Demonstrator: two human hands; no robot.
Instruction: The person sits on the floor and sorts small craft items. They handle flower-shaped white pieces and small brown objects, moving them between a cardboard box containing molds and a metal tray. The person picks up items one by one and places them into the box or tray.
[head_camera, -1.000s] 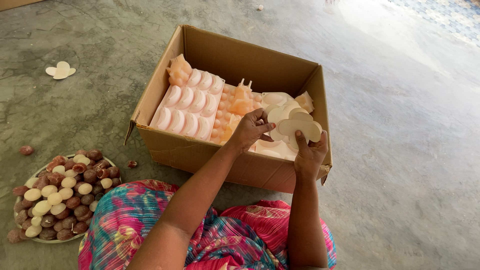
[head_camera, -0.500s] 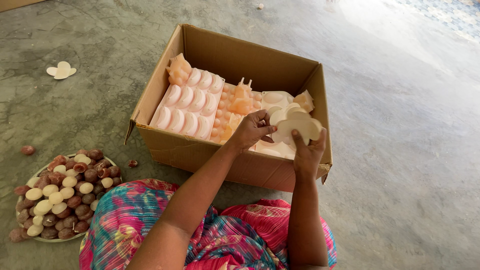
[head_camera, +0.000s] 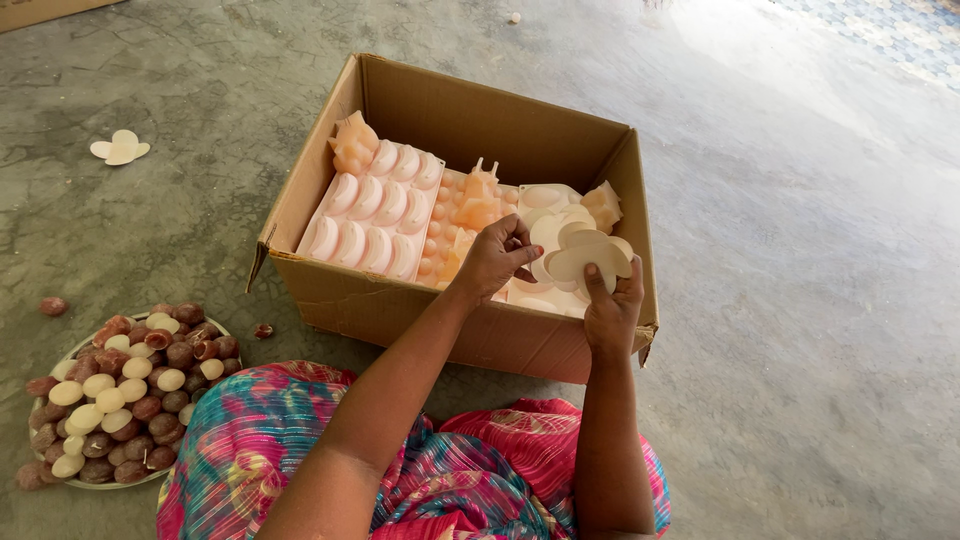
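Head view: you sit on a concrete floor (head_camera: 800, 250) before a cardboard box (head_camera: 440, 320) of pink moulds (head_camera: 375, 215). Over its right end, your right hand (head_camera: 610, 310) and left hand (head_camera: 495, 258) each pinch a cream lobed mould piece (head_camera: 585, 255). Grip near the edges and part it evenly, so it likely won't tear.

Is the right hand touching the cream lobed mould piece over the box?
Touching. The head view shows the right hand with its thumb pressed on the cream mould piece.
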